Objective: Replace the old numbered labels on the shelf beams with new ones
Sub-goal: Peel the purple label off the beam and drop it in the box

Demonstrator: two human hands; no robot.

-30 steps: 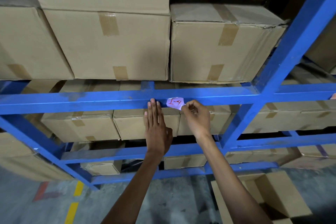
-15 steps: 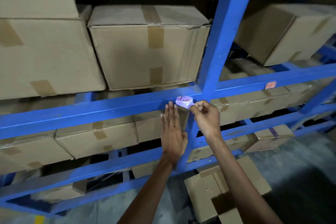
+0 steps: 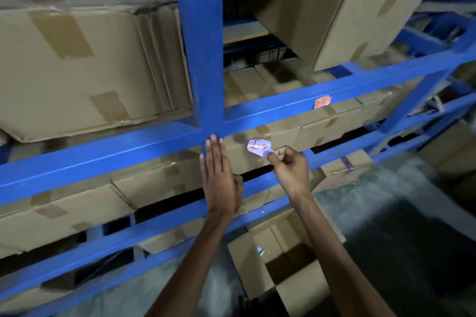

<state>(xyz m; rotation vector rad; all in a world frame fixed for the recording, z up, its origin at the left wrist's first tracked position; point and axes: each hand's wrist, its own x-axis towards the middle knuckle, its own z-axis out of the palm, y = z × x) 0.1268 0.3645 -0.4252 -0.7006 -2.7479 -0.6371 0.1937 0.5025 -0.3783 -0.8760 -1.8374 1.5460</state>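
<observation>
A crumpled pale purple label (image 3: 258,147) with red handwriting hangs free of the beam, pinched between the fingers of my right hand (image 3: 289,167). My left hand (image 3: 219,175) is flat with fingers together, its fingertips touching the blue shelf beam (image 3: 103,154) where it meets the blue upright post (image 3: 201,41). An orange-pink label (image 3: 322,101) is stuck on the beam of the bay to the right.
Taped cardboard boxes (image 3: 85,69) fill the shelves above and below the beam. An open cardboard box (image 3: 283,255) stands on the grey floor below my right arm. Lower blue beams (image 3: 103,237) cross under my forearms.
The view has swung to the right along the rack. My right hand has pulled the purple label off the beam and carried it rightwards; my left hand moved along with its fingertips on the beam.
</observation>
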